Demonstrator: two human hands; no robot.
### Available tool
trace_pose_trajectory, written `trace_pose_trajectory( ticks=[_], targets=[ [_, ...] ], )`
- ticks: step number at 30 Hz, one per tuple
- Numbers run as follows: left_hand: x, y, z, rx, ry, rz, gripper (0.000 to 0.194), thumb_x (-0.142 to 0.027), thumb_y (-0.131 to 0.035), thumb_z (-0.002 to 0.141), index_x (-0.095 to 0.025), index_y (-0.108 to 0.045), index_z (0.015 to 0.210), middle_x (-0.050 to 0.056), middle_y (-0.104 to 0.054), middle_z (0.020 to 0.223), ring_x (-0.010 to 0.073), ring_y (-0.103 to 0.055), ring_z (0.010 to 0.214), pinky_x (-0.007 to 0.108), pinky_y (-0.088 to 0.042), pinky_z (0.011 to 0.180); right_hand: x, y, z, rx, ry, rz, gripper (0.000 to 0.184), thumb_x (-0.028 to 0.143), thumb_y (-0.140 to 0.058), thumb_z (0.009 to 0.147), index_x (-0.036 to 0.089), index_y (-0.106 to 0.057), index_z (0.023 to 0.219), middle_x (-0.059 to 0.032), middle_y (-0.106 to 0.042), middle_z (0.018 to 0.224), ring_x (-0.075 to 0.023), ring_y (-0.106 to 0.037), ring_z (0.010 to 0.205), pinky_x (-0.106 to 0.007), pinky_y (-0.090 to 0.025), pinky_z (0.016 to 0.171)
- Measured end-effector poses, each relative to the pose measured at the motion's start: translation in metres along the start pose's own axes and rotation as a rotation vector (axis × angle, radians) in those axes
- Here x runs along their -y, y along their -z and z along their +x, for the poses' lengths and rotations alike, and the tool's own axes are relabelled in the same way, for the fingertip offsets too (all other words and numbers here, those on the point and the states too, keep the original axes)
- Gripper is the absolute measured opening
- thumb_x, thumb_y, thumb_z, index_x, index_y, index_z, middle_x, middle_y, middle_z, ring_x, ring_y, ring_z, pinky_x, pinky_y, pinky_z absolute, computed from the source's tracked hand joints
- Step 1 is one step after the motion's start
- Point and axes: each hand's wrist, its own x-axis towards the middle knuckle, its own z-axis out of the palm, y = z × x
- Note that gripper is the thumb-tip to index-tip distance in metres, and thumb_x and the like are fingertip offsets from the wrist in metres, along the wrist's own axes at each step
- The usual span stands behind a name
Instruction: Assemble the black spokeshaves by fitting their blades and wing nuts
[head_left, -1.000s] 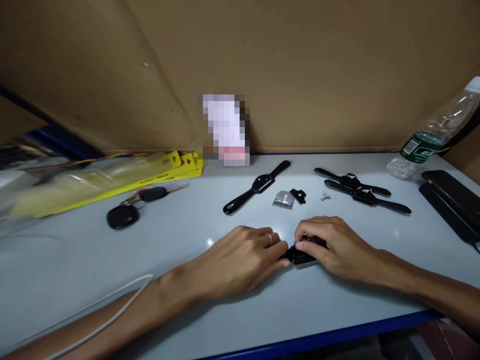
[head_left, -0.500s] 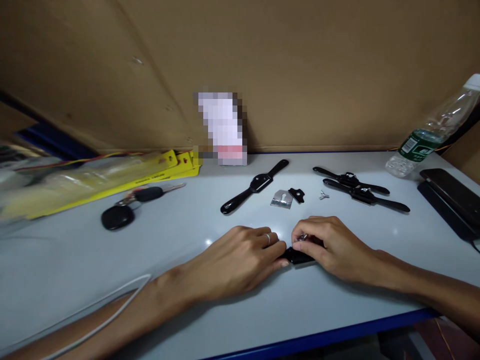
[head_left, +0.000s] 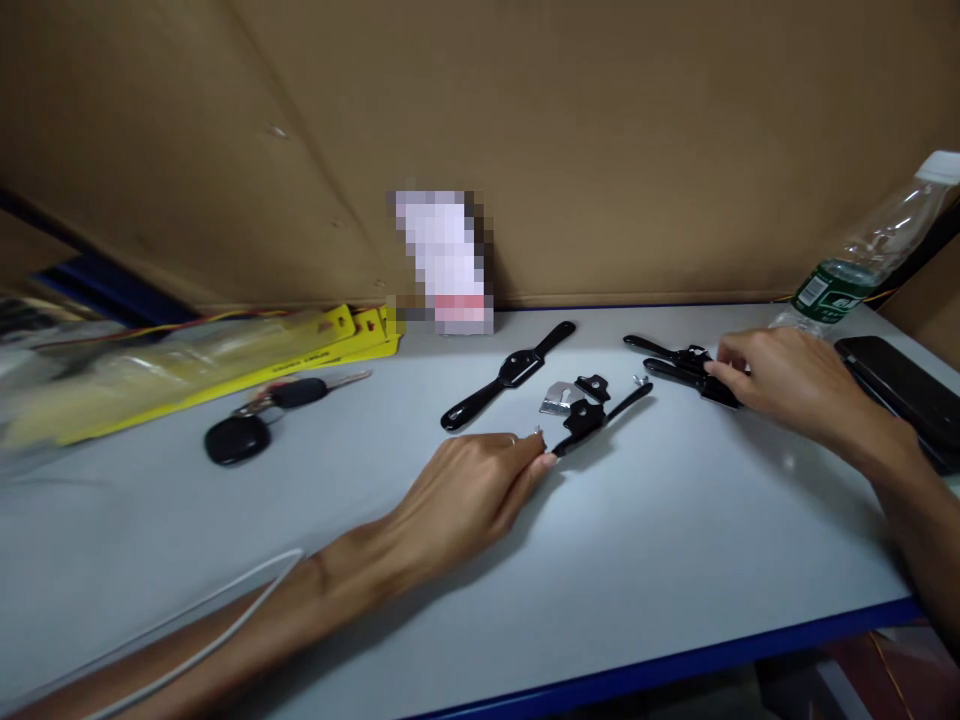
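Head cam: L hand [head_left: 480, 475] had fingers curled in on one handle of a blk two-handled tool [head_left: 585, 415], thumb pressed along it; other handle pointed up & R, w/ shadow on the pale table [head_left: 675, 540] below. Tiny shiny bit [head_left: 538, 431] showed at the L fingers, too small to ID. R hand [head_left: 802, 385] was over at R, fingers half bent, tips at the nearer tool [head_left: 679, 375] of a blk pair; couldn't tell if it had a grip or was just touching. Farther tool [head_left: 649, 345] lay just behind, approx parallel. Behind the held one: silver blade [head_left: 556, 398], small blk plate [head_left: 593, 386] & wing screw [head_left: 640, 380], plus another blk tool [head_left: 519, 368] lying diagonally nr the back. Plate & blade sat v. close; couldn't tell if touching. Far L: keys [head_left: 237, 438] nr yellow-edged pkgs [head_left: 367, 338]. Far R: plastic bottle [head_left: 832, 290] w/ green label & a blk phone-like item [head_left: 892, 375] behind R wrist [head_left: 892, 450]. White cable [head_left: 225, 615] ran across L forearm [head_left: 322, 580]. Pixelated pale item [head_left: 450, 250] stood at back vs brown board [head_left: 637, 150].
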Motion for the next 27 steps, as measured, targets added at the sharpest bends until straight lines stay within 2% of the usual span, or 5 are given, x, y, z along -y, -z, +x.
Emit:
trace_pose_trajectory(
  ticks=[3,6,19,23,27],
  targets=[
    [-0.002,0.000,-0.002,-0.014,-0.114,0.085,0.049,-0.039,-0.026,0.110,-0.019,-0.056,0.077,0.001,-0.056,0.064,0.0144,-0.050,0.053,0.029,-0.032,0.051,-0.016,0.002,-0.001,0.194,-0.012,-0.100,0.028,0.045,-0.058,0.094,0.022,-0.070,0.084,-0.0096,-0.068,0.079,-0.0264,-0.061,0.070,-0.033,-0.030,0.059],
    [-0.002,0.001,-0.002,0.013,-0.158,0.136,0.047,-0.041,-0.027,0.111,-0.019,-0.058,0.083,0.002,-0.060,0.070,0.0158,-0.055,0.060,0.028,-0.034,0.052,-0.014,0.001,-0.004,0.205,-0.004,-0.116,0.025,0.043,-0.059,0.094,0.021,-0.070,0.096,-0.0104,-0.068,0.082,-0.0264,-0.061,0.072,-0.033,-0.030,0.060],
    [0.011,0.002,0.004,0.030,0.120,0.250,0.032,-0.041,-0.041,0.106,-0.017,-0.060,0.095,0.006,-0.067,0.087,0.0212,-0.061,0.073,0.028,-0.033,0.052,-0.007,-0.012,0.006,0.183,0.054,-0.054,0.023,0.028,-0.045,0.099,0.019,-0.066,0.102,-0.0093,-0.065,0.077,-0.0213,-0.056,0.063,-0.031,-0.027,0.059],
    [0.012,0.003,0.006,-0.088,0.017,0.214,0.038,-0.035,-0.046,0.103,-0.018,-0.054,0.136,0.015,-0.064,0.120,0.0310,-0.059,0.108,0.041,-0.052,0.079,-0.008,-0.013,0.004,0.191,0.091,-0.024,0.021,0.027,-0.045,0.098,0.020,-0.065,0.098,-0.0084,-0.065,0.078,-0.0202,-0.055,0.063,-0.031,-0.028,0.059],
    [0.014,-0.001,0.006,-0.024,-0.135,0.042,0.044,-0.025,-0.044,0.105,-0.029,-0.049,0.148,0.014,-0.051,0.147,0.0337,-0.045,0.135,0.056,-0.045,0.103,-0.005,-0.012,0.001,0.198,0.089,-0.011,0.024,0.029,-0.043,0.098,0.020,-0.065,0.100,-0.0095,-0.066,0.081,-0.0210,-0.055,0.064,-0.031,-0.028,0.059]
  ],
)
